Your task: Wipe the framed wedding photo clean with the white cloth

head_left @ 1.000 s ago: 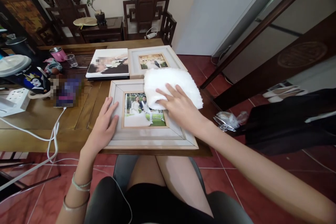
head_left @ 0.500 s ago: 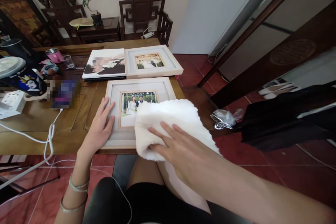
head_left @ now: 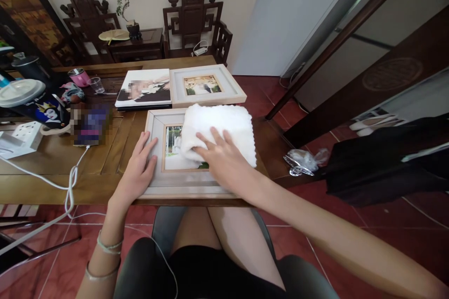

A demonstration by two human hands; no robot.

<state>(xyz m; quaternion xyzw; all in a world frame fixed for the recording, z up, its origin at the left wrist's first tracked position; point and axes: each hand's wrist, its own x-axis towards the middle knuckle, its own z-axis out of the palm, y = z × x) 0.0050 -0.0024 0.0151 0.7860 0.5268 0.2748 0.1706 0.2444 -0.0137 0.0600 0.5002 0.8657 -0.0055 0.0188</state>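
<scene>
Step in hand: wiping the glass of the near picture frame [head_left: 189, 187] with a white fluffy cloth [head_left: 224, 124]; judged from the cloth lying flat over the upper right of the photo with a palm pressed on it.
Right hand [head_left: 222, 163]: fingers spread flat on the near edge of the cloth, pressing it down onto the glass; not gripping, only bearing on it.
Left hand [head_left: 136, 173]: open, fingers laid along the left border of the frame, palm at its near left corner; it looks to be steadying the frame against sliding.
Frame: lies flat on the tabletop [head_left: 52, 159] at its near edge, just in front of the person's lap; its right side and far right corner are hidden under the cloth.
Photo: only the left part shows, between the two hands; the rest is covered.
Neighbours: a second frame [head_left: 206, 86] lies just beyond, close to the cloth's far edge; a frameless photo print [head_left: 143, 89] lies beside it to the left; a white cable [head_left: 70, 182] trails off the tabletop well left of the left hand.
Next move calls for: even downward pressure while the cloth slides over the uncovered left part of the glass and the borders; the left hand must hold firm, since the frame sits right at the tabletop's edge; the cloth's far side should stay clear of the second frame.
</scene>
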